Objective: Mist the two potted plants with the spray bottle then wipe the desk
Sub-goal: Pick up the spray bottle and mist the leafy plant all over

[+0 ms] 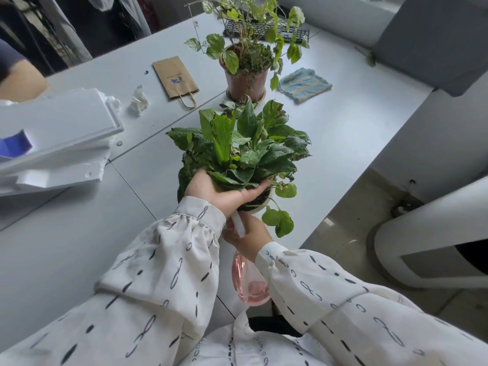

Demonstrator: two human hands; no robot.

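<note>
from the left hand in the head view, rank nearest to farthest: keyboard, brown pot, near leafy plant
1. Near leafy plant: the left hand touches its leaves.
2. Brown pot: behind that plant, mid-desk.
3. Keyboard: at the desk's far end.

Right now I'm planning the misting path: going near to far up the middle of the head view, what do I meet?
Spray bottle → right hand → left hand → near plant → far plant → keyboard.
</note>
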